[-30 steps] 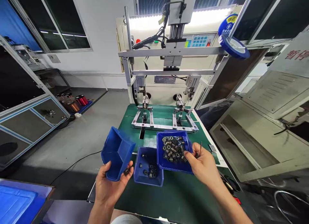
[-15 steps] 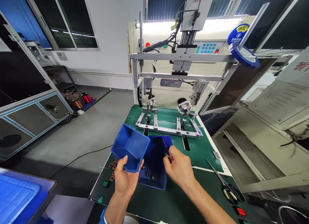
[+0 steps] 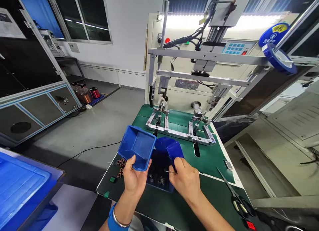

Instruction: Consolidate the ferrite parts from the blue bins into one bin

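At the bench's near edge, left hand [image 3: 134,178] is gripping an empty blue bin [image 3: 137,151], right hand [image 3: 185,179] tipping a second bin [image 3: 169,149] over the parts bin [image 3: 159,184]; a slow, low pour looks safest.

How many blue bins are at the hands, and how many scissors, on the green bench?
Blue bins: 3, one empty bin in the left hand, one tipped bin in the right hand, one lower bin with small parts.
Scissors: 1
Total: 4

Left hand [image 3: 134,178] is raised, thumb forward and fingers curled in a grip. Right hand [image 3: 184,180], just right of it, pinches thumb against fingers; both forearms converge.
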Motion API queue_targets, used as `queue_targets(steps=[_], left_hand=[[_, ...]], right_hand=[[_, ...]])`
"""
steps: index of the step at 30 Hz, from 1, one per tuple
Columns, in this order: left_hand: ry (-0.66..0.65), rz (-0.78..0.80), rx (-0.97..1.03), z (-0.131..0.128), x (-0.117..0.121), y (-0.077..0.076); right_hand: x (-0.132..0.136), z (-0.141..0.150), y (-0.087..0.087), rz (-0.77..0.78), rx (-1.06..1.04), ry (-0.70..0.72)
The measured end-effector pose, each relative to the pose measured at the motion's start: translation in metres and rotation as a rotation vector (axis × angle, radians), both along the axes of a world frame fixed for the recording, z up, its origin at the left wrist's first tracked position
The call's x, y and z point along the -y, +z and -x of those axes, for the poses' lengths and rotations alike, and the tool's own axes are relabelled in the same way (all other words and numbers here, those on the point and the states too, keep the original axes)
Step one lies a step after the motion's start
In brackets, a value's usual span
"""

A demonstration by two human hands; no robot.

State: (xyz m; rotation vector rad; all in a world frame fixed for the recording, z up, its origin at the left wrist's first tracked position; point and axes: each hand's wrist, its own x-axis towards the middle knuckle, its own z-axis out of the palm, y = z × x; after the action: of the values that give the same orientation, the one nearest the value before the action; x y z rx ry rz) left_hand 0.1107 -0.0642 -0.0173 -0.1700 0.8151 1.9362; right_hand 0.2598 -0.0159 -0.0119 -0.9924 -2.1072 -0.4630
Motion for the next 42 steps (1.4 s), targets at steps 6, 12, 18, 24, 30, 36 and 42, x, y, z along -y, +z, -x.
queue_targets(steps=[6, 12, 18, 24, 30, 36, 42], left_hand=[[-0.001, 0.01, 0.002, -0.002, 0.0, 0.001], [-0.074, -0.073, -0.046, -0.013, -0.007, 0.007], [-0.278, -0.057, -0.224, -0.011, -0.011, -0.007], [-0.898, 0.081, -0.575, -0.027, -0.003, -0.012], [-1.033, 0.178, -1.066, -0.085, 0.008, -0.008], [-0.98, 0.192, -1.039, -0.111, 0.009, -0.022], [-0.869, 0.184, -1.227, -0.124, 0.001, -0.016]], right_hand=[[-0.003, -0.003, 0.004, -0.108, -0.001, 0.032], [0.0, -0.045, 0.012, 0.216, -0.313, -0.192], [0.019, -0.112, -0.028, 1.068, -0.933, -0.208], [0.036, -0.138, -0.061, 1.298, -1.1, -0.163], [0.049, -0.158, -0.049, 1.255, -1.241, -0.241], [0.063, -0.168, -0.048, 1.099, -1.138, -0.259], [0.053, -0.175, -0.041, 1.062, -0.943, -0.353]])
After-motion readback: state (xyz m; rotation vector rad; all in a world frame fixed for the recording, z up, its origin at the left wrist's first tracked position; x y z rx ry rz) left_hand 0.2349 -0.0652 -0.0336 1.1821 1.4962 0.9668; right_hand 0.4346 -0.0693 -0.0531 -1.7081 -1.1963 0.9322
